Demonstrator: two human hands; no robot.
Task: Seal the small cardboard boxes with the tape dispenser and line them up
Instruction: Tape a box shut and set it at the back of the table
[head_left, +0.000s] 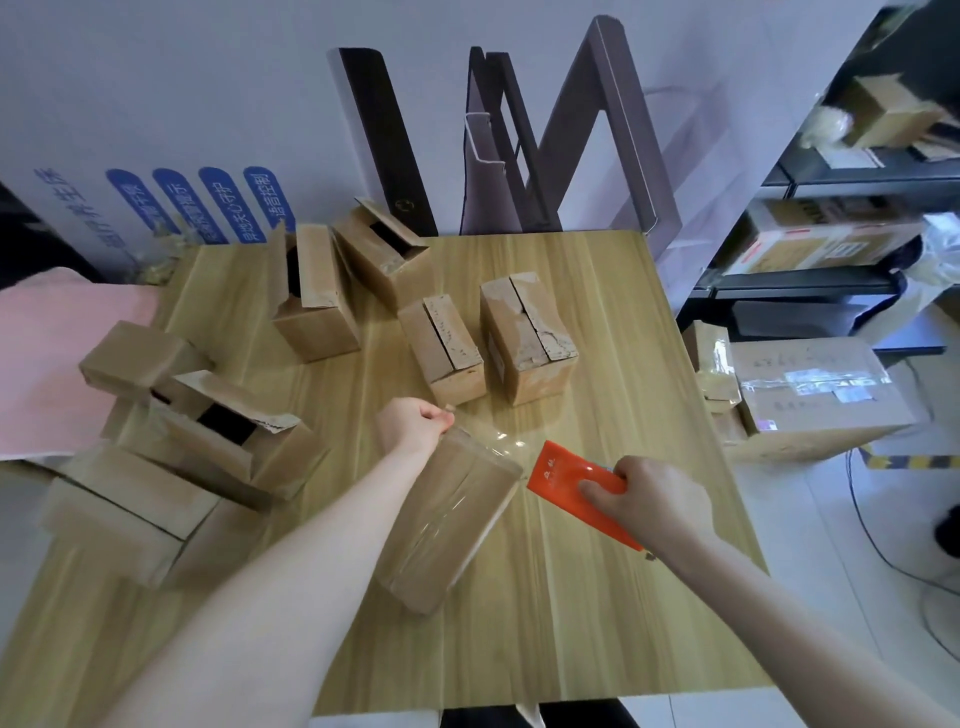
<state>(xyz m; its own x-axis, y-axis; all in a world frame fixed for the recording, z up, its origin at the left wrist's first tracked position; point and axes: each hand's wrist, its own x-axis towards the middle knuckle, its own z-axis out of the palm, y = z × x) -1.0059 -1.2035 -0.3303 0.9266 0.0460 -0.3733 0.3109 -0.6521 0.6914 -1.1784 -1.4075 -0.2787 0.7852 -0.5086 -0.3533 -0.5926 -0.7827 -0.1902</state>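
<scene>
A small cardboard box (447, 525) lies in the middle of the wooden table (597, 597), with clear tape along its top. My left hand (410, 423) grips its far end, fingers curled over the edge. My right hand (649, 499) grips the orange tape dispenser (566, 480), which sits just right of the box's far corner. A strip of clear tape (501, 441) stretches from the dispenser to the box. Two closed boxes (444, 353) (527, 338) stand side by side behind it.
Several open-flapped boxes (223, 431) are piled on the left and at the back (311, 301). A pink cloth (57, 353) lies at the far left. A large carton (815, 387) and shelves (831, 218) stand off the table's right edge.
</scene>
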